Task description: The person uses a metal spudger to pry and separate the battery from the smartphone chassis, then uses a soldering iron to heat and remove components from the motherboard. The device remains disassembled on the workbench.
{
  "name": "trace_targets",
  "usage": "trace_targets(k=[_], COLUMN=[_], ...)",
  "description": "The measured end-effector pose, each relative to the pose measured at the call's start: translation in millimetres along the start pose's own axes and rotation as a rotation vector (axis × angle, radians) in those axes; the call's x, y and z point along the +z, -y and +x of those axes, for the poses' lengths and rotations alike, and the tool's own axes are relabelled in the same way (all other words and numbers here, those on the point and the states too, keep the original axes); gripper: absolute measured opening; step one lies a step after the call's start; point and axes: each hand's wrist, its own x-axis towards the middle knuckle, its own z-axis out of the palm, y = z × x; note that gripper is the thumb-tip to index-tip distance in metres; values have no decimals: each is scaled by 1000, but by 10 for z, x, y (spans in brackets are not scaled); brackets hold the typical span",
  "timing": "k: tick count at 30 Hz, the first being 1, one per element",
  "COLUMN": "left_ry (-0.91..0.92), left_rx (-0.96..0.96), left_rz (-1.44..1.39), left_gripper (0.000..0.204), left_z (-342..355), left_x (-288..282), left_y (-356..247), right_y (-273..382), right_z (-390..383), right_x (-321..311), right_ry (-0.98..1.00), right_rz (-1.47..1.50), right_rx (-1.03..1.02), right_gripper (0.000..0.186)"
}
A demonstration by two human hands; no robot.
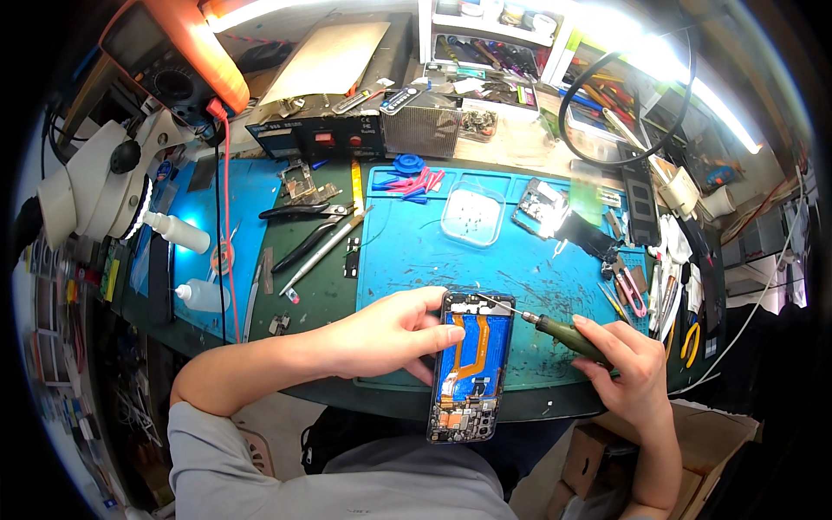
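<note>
An opened smartphone (472,368) leans over the front edge of the bench, its blue battery, orange flex cables and circuit board bare. My left hand (403,334) grips it along the left side, thumb on top and fingers partly hidden beneath. In my right hand (620,364) is a screwdriver (559,334) with a green handle. Its thin shaft points left, and the tip is at the phone's upper end; whether it sits in a screw is too small to tell. Beyond the phone, a clear square dish (473,213) with small dark screws stands on the blue work mat (407,277).
Left of the mat lie black-handled pliers (312,247) and tweezers (321,260). A microscope (95,182) and an orange multimeter (178,61) stand far left. Phone parts (542,208) lie at the mat's back right, and several hand tools (672,277) crowd the right edge.
</note>
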Motion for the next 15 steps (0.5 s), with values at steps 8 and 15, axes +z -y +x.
trace_targets(k=[8,15], left_ry=[10,3], left_rx=[2,-5], left_rz=[-12,11], left_gripper=[45,45], left_z=[-3,-9], left_x=[-3,13], left_y=[-7,-40], right_y=[-29,-6], right_z=[-79,-74], right_x=[-142,-130], right_ry=[-15,-19], right_rz=[-49,-37], right_rx=[20,19], right_gripper=[56,57])
